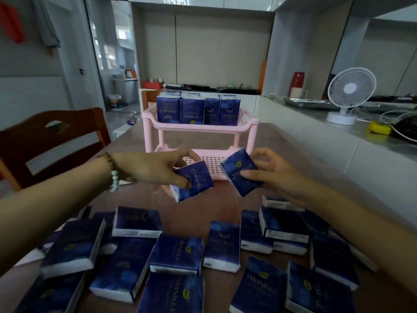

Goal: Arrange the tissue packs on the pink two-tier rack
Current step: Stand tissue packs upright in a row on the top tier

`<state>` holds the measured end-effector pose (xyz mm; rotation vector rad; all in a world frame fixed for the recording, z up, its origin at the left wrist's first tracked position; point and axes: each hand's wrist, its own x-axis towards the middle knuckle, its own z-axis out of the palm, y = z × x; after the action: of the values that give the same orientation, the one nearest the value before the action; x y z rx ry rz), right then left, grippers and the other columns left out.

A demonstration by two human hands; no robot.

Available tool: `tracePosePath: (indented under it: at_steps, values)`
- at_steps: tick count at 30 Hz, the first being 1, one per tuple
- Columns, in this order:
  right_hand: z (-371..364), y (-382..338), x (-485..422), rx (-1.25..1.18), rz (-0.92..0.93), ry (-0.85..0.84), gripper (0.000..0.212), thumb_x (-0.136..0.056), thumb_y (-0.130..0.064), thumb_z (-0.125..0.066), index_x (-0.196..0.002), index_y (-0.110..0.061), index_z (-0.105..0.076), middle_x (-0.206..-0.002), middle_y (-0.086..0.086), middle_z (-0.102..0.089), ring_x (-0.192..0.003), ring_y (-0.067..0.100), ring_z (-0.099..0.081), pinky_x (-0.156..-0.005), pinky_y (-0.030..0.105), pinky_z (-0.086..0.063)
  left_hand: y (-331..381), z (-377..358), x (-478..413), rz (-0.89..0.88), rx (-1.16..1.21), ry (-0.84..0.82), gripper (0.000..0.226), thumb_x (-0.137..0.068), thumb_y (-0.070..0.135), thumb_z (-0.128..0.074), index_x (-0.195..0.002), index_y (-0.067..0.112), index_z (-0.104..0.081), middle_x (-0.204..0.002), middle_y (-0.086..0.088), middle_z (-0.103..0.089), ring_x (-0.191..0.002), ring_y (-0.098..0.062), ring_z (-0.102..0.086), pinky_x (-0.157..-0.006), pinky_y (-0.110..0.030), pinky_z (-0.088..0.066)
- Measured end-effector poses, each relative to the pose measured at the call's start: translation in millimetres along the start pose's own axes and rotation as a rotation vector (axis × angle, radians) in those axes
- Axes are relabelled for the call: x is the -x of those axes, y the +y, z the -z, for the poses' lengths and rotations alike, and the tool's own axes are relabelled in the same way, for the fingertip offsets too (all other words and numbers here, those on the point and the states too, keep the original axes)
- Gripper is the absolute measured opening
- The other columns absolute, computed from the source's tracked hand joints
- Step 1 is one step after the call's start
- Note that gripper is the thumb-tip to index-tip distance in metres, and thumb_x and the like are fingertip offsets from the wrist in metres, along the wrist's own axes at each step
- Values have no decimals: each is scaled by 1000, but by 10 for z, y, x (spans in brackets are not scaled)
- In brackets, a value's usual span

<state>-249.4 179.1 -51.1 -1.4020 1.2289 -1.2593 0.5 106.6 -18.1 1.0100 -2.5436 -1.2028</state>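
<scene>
At table's far edge: rack half filled

Head view: upright tissue packs fill the top tier of the pink rack; its lower tier looks bare. Left hand fingers pinch one pack, right hand fingers another pack, just before it. Many loose packs wait on the table.

The pink two-tier rack stood at the far end of the brown table, its top tier filled with upright blue tissue packs. Just in front of its lower tier, the left hand pinched a tilted left pack and the right hand a tilted right pack. Loose packs lay scattered across the near table.
</scene>
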Motion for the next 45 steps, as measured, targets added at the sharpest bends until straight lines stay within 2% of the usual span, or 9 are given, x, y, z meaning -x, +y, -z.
tracePosePath:
  at_steps: [3, 7, 16, 20, 24, 28, 33, 39, 45]
  values:
    - [51, -213, -91, -3, 50, -63, 64, -79, -1, -63, -125, -41, -42, -122, 2, -61, -107, 19, -63, -80, 35, -58, 192, 307, -12, 23, -21, 72, 48, -83, 0, -64, -123, 12, -41, -119, -10, -65, -109, -28, -63, -94, -46, -51]
    - [142, -530, -228, 132, 185, -42, 46, -85, -8, -60, -123, -33, -52, -128, -2, -58, -113, 16, -60, -84, 37, -57, 439, 569, -96, -110, -29, 151, 29, -77, 6, -69, -101, 13, -55, -109, -12, -70, -104, -24, -66, -89, -37, -55]
    - [457, -990, -735, 276, 388, 182, 24, -91, -13, -55, -114, -20, -56, -100, -4, -67, -71, -9, -64, -54, 7, -44, 867, 1007, -616, -266, 10, 505, 32, -76, 14, -72, -100, 13, -52, -103, -8, -67, -86, -17, -67, -68, -21, -58]
    - [571, -1031, -951, 339, 374, 202, 27, -89, -14, -58, -115, -22, -56, -98, -11, -65, -77, -1, -64, -55, 10, -48, 852, 1094, -936, -301, -152, 585, 26, -78, 19, -73, -100, 16, -59, -101, 2, -64, -87, -10, -63, -76, -17, -55]
    - [640, -976, -1158, 388, 328, 179, 34, -89, -14, -59, -122, -15, -52, -101, -10, -64, -91, 13, -63, -76, 31, -56, 835, 1162, -1143, -293, -193, 556, 29, -80, 17, -71, -107, 18, -61, -101, 5, -64, -97, -14, -61, -79, -19, -51]
    - [661, -931, -1332, 413, 341, 188, 25, -89, -11, -59, -114, -11, -55, -107, 2, -62, -84, 9, -61, -63, 17, -54, 817, 1240, -1248, -269, -243, 500, 31, -81, 15, -70, -111, 13, -63, -89, 11, -65, -84, -10, -61, -67, -17, -49]
    - [686, -852, -1498, 500, 348, 197, 20, -86, -13, -64, -105, -14, -61, -102, 28, -56, -73, 14, -56, -53, 9, -49, 749, 1294, -1342, -256, -303, 473, 28, -80, 17, -70, -108, 14, -66, -92, 12, -64, -79, -1, -57, -71, -14, -48]
    - [694, -727, -1660, 583, 315, 180, 19, -84, -19, -67, -102, -17, -60, -79, 11, -67, -70, 18, -63, -55, 15, -48, 616, 1336, -1419, -201, -357, 417, 15, -75, 24, -75, -84, 32, -66, -103, 4, -69, -98, -14, -62, -90, -40, -54]
    - [651, -725, -1705, 693, 323, 158, 17, -84, -21, -67, -99, -18, -59, -78, 3, -63, -71, 13, -58, -64, 22, -47, 586, 1346, -1475, -194, -354, 406, 15, -77, 18, -74, -88, 26, -66, -104, 1, -69, -97, -14, -62, -90, -38, -54]
